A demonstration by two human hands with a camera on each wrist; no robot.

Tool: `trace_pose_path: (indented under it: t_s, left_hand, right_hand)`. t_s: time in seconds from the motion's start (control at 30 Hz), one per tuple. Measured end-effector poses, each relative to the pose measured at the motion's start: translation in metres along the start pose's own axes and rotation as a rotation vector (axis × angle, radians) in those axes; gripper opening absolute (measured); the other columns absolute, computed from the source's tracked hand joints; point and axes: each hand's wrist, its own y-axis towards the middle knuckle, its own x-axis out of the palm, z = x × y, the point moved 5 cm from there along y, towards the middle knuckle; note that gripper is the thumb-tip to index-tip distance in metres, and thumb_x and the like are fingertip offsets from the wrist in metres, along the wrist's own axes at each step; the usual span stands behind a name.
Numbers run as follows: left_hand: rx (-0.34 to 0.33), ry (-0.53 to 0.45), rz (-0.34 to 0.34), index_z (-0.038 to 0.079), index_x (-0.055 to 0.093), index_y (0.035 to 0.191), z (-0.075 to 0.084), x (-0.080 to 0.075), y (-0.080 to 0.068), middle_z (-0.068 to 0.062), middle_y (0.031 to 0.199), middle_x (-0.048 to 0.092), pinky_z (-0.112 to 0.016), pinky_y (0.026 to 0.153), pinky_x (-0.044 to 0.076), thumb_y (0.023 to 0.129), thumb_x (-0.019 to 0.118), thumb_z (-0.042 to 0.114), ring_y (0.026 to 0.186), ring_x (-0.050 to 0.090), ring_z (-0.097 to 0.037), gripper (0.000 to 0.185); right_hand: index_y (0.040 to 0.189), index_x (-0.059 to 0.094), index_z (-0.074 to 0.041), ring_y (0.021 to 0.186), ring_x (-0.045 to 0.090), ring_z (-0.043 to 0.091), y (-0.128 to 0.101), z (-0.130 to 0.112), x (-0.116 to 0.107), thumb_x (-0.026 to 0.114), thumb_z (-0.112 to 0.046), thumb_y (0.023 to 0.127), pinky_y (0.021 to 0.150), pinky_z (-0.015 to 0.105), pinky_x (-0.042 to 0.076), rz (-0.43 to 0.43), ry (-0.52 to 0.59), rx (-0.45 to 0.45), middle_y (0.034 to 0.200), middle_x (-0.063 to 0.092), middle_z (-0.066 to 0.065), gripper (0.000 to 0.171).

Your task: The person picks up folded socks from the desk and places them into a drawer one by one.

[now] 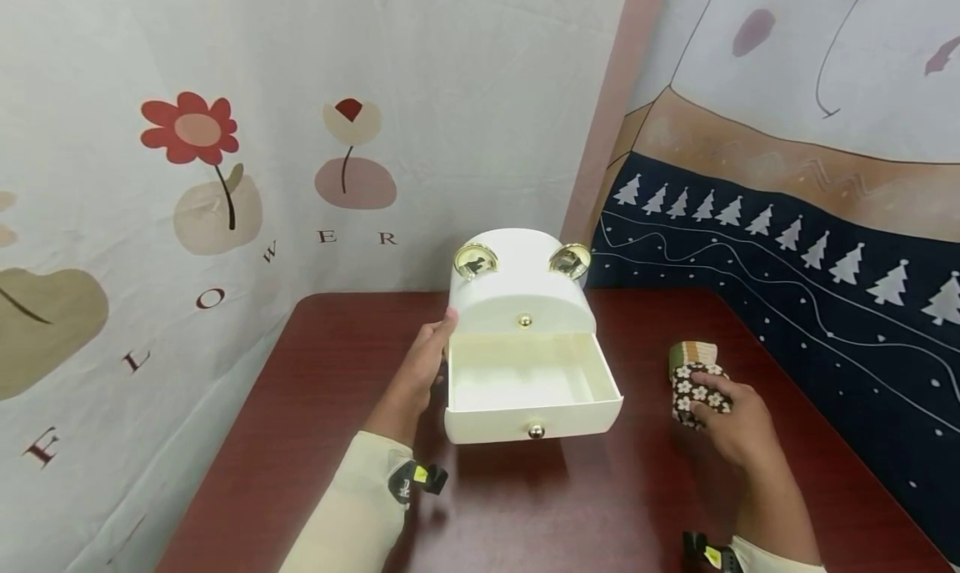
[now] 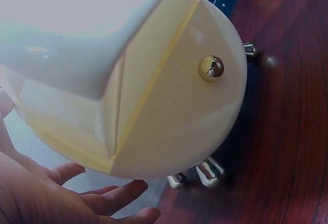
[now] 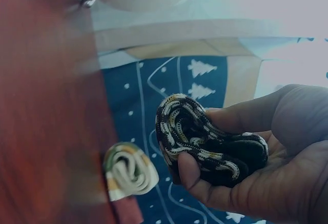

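A cream drawer box [image 1: 521, 306] with gold ears stands at the middle of the dark red table [image 1: 315, 406]; its lower drawer [image 1: 531, 389] is pulled out and shows nothing inside. My left hand [image 1: 427, 356] rests with straight fingers [image 2: 110, 196] against the box's left side [image 2: 169, 116]. On the right, my right hand [image 1: 731, 427] grips a rolled dark floral cloth [image 1: 697, 394], curled around it [image 3: 205, 142] in the right wrist view. A second roll, green and tan striped [image 1: 692, 354], lies on the table just behind it [image 3: 129, 170].
The table sits in a corner between a pale flower-print hanging [image 1: 225, 164] on the left and a navy tree-print cloth [image 1: 787, 256] on the right. The box stands on small gold feet [image 2: 210, 171].
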Motion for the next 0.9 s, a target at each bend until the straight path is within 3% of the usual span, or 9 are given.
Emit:
trace_pose_path:
  t_s: [0.07,0.27,0.47,0.73,0.9]
  left_hand:
    - [0.0,-0.001,0.0,0.007,0.052,0.145,0.0,0.0,0.0,-0.017,0.132,0.059,-0.063,0.103,0.034,0.108,0.039,0.075,0.124,0.05,-0.031,0.079]
    - [-0.001,0.001,0.007,0.008,0.051,0.147,0.0,-0.001,0.0,-0.015,0.132,0.059,-0.064,0.104,0.035,0.105,0.041,0.08,0.124,0.05,-0.03,0.084]
    - [0.013,-0.005,0.001,0.008,0.061,0.132,0.001,-0.001,0.0,-0.012,0.117,0.066,-0.061,0.1,0.035,0.106,0.041,0.079,0.12,0.053,-0.029,0.078]
    - [-0.015,-0.012,0.003,0.009,0.046,0.153,-0.001,0.001,0.001,-0.018,0.141,0.053,-0.067,0.107,0.032,0.108,0.041,0.076,0.129,0.047,-0.034,0.081]
    - [-0.004,-0.009,0.003,0.01,0.062,0.129,-0.001,0.001,0.001,-0.01,0.118,0.065,-0.065,0.104,0.033,0.107,0.041,0.077,0.121,0.052,-0.029,0.073]
  right_hand:
    - [0.158,0.051,0.0,0.155,0.026,0.064,-0.003,-0.006,-0.002,0.063,-0.007,0.108,0.115,0.071,0.034,0.021,0.005,-0.022,0.167,0.025,0.045,0.052]
    - [0.15,0.059,0.001,0.145,0.039,0.059,-0.016,-0.027,-0.006,0.069,-0.002,0.103,0.111,0.069,0.037,0.116,0.031,-0.115,0.157,0.04,0.04,0.048]
    - [0.153,0.059,-0.004,0.145,0.04,0.06,-0.024,-0.045,-0.009,0.071,-0.009,0.105,0.11,0.073,0.038,0.124,0.019,-0.15,0.16,0.039,0.038,0.05]
    - [0.154,0.06,-0.01,0.141,0.046,0.053,-0.031,-0.063,-0.008,0.071,-0.015,0.107,0.107,0.067,0.043,0.136,0.042,-0.168,0.162,0.043,0.033,0.049]
    - [0.155,0.061,-0.012,0.138,0.049,0.05,-0.032,-0.079,-0.004,0.071,-0.013,0.106,0.107,0.063,0.047,0.15,0.096,-0.178,0.162,0.045,0.031,0.05]
